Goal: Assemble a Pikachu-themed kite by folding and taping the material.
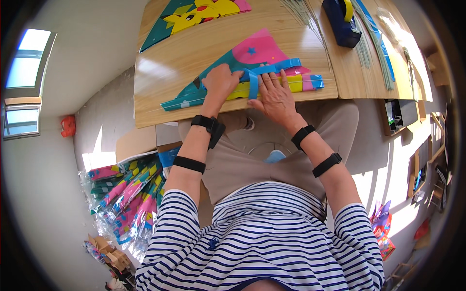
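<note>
A folded kite (262,41) of thin green, pink and yellow sheet lies along the table's near edge, with thin rods along its lower side. A long blue strip (281,65) lies across it, with one loop hanging down between my hands. My left hand (218,87) is closed over the kite's middle, thumb and curled fingers at the blue strip; the fingertips are partly hidden. My right hand (275,99) lies flat on the kite's yellow part and the strip, fingers stretched out, pressing down from above.
Another kite (194,18) with a yellow cartoon figure lies at the table's far left. A dark blue tape dispenser (342,24) and thin rods (381,53) occupy the right side. Bagged kites (128,194) are heaped beside a cardboard box (136,142) at my left.
</note>
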{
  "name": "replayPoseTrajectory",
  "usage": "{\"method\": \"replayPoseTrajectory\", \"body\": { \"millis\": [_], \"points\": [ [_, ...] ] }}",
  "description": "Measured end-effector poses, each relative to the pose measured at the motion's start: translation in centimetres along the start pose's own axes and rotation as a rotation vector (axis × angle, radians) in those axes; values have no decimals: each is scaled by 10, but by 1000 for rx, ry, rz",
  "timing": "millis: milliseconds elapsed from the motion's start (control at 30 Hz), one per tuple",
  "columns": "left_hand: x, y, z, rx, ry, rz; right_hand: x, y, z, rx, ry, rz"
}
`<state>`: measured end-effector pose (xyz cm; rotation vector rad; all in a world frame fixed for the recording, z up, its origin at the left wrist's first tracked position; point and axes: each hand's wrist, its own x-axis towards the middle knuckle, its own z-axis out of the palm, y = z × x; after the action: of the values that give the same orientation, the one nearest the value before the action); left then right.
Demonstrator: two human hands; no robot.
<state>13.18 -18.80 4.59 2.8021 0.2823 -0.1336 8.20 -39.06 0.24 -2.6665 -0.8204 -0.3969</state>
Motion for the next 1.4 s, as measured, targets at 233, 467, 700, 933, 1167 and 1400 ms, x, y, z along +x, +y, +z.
{"method": "replayPoseTrajectory", "body": {
  "millis": [233,467,700,933,1167,1400],
  "points": [
    [-23,16,-3,-19,72,-2,0,2,0,-21,-7,7],
    [-13,-11,16,-38,147,27,1,1,1,-24,-13,-8],
    [-25,-9,37,-77,452,102,1,1,3,-19,11,-8],
    [-32,-12,50,-196,545,148,1,2,4,-40,-18,-6],
    [-33,-15,57,-255,583,151,1,2,3,-27,-17,-16],
    [-32,-16,58,-243,591,142,1,3,-4,63,62,9]
  ]
}}
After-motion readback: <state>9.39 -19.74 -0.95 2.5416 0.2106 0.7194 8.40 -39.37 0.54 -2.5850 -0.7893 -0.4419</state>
